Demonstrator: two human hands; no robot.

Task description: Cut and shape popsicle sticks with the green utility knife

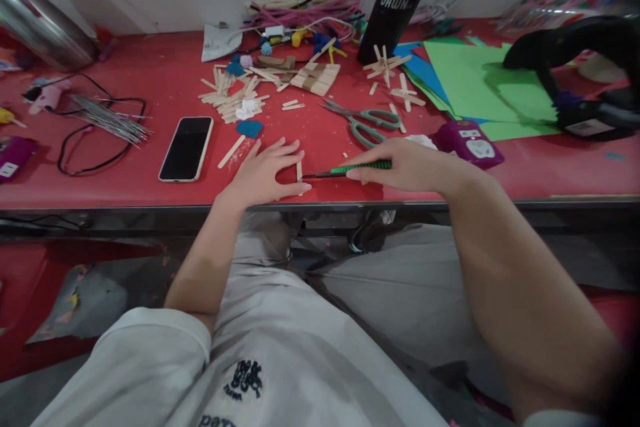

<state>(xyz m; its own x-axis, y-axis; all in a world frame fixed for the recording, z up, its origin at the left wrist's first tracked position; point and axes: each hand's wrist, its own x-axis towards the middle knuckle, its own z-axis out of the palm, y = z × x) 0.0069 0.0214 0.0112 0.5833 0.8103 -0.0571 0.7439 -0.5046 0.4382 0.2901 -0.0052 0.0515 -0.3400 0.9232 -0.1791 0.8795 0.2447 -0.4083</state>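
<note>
Near the table's front edge, my left hand (261, 175) lies low with its fingers spread. Its thumb and forefinger press the two ends of a short wooden craft stick (299, 170) against the red tabletop. My right hand (405, 165) is wrapped round the green handle of a craft knife (361, 168). The knife's dark blade points left, its tip at the stick; whether it cuts in, I cannot tell. Just beyond my left fingers lie a blue felt piece (250, 129) and another craft stick (231, 151). Scissors (367, 121) with grey-green handles rest beyond the knife.
A phone (186, 149) lies to the left, near a bundle of thin wires (111, 120). Loose craft sticks (233, 97) are heaped farther back. A black tumbler (395, 3) stands behind the scissors. On the right are a purple device (469, 144) and green paper (493, 90).
</note>
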